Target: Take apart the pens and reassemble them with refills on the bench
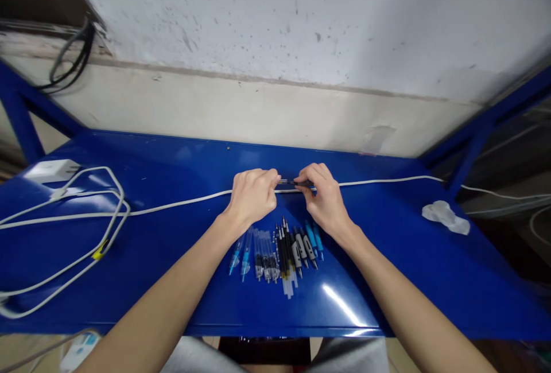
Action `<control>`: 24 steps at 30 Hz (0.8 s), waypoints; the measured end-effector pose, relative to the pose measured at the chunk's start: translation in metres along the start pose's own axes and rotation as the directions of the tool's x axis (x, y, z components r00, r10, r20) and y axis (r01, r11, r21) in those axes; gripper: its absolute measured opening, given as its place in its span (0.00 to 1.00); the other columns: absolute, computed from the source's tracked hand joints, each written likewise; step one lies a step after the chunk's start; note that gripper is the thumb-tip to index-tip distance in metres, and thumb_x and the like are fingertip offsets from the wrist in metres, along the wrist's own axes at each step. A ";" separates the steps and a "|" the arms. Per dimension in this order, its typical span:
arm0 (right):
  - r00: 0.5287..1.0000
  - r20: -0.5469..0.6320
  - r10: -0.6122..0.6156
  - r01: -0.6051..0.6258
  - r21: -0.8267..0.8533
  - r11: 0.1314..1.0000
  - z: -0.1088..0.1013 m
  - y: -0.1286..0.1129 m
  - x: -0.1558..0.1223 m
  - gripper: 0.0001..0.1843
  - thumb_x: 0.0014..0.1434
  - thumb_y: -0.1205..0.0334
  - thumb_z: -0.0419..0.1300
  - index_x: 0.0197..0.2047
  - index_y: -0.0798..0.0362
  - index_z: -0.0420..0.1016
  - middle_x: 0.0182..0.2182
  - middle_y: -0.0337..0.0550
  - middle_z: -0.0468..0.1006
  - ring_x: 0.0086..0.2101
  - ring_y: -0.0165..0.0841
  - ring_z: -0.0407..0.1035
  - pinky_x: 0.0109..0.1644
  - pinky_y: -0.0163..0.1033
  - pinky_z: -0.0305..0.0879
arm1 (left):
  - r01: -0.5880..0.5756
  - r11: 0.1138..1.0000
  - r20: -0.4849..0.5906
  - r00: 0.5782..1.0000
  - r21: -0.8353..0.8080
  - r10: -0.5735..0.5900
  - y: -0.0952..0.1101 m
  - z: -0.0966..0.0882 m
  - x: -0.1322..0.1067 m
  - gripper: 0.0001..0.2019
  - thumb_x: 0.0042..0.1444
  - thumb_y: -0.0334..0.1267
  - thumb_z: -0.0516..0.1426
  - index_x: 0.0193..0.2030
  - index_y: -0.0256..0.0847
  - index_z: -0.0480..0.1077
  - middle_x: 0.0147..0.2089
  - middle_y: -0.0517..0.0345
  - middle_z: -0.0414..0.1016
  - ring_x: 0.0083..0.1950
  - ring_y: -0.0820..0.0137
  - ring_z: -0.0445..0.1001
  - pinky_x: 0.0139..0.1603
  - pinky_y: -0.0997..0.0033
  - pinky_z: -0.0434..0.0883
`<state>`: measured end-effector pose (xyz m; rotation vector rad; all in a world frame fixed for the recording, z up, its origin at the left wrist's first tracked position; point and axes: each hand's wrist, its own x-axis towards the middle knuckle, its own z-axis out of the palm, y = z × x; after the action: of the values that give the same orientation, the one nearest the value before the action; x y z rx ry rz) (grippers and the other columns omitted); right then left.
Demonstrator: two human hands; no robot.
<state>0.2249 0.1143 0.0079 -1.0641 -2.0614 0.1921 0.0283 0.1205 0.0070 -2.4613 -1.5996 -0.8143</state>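
My left hand is closed round one end of a slim pen, and most of that end is hidden in the fist. The fingertips of my right hand pinch its dark other end, just above the blue table. Below the hands lies a row of pen parts. From left to right come clear barrels with blue ends, clear barrels with black ends, dark ink refills, grey pen grips and blue pen pieces.
A white cable runs across the blue table behind the parts and passes the hands. Its loops lie at the left, near a white plug adapter. Crumpled white plastic sits at the right. A wall stands behind.
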 end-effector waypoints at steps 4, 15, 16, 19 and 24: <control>0.998 0.047 -0.034 0.042 -0.173 0.984 0.002 0.002 0.001 0.13 0.66 0.76 0.50 0.40 0.49 0.71 0.39 0.47 0.77 0.45 0.44 0.67 0.54 0.53 0.66 | -0.010 1.000 -0.001 1.000 -0.025 0.010 -0.001 -0.001 0.000 0.14 0.64 0.34 0.50 0.29 0.41 0.72 0.26 0.56 0.75 0.27 0.67 0.71 0.29 0.67 0.53; 0.993 0.115 0.023 0.003 -0.221 0.975 0.001 0.003 -0.002 0.20 0.65 0.79 0.44 0.48 0.52 0.72 0.42 0.51 0.75 0.43 0.44 0.66 0.48 0.49 0.65 | -0.143 0.989 -0.060 0.988 -0.033 0.140 -0.009 0.005 0.002 0.16 0.72 0.49 0.54 0.43 0.43 0.79 0.31 0.58 0.81 0.31 0.68 0.77 0.38 0.66 0.64; 0.991 0.130 0.025 0.006 -0.230 0.973 0.001 0.002 -0.001 0.20 0.66 0.79 0.45 0.49 0.53 0.72 0.42 0.52 0.75 0.43 0.45 0.65 0.48 0.49 0.64 | -0.169 0.985 -0.066 0.984 -0.020 0.167 -0.009 0.006 0.002 0.15 0.73 0.46 0.53 0.48 0.43 0.79 0.32 0.57 0.81 0.33 0.67 0.77 0.40 0.65 0.65; 0.990 0.136 0.021 0.008 -0.214 0.977 0.003 0.001 -0.001 0.14 0.70 0.73 0.48 0.51 0.54 0.72 0.43 0.53 0.75 0.44 0.45 0.64 0.48 0.49 0.63 | -0.233 0.973 -0.051 0.971 -0.003 0.232 -0.007 0.006 0.003 0.14 0.74 0.37 0.50 0.55 0.40 0.76 0.41 0.53 0.83 0.43 0.63 0.78 0.45 0.62 0.65; 0.993 0.107 0.041 -0.017 -0.209 0.978 0.002 0.001 0.001 0.11 0.73 0.66 0.49 0.47 0.52 0.72 0.41 0.51 0.74 0.42 0.43 0.63 0.46 0.47 0.62 | -0.222 0.975 0.021 0.975 0.000 0.222 -0.008 0.004 0.005 0.14 0.72 0.32 0.49 0.52 0.40 0.76 0.44 0.52 0.80 0.45 0.63 0.74 0.43 0.62 0.65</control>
<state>0.2236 0.1159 0.0064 -1.2345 -2.2030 0.0517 0.0240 0.1296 0.0047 -2.5936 -1.2975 -0.7543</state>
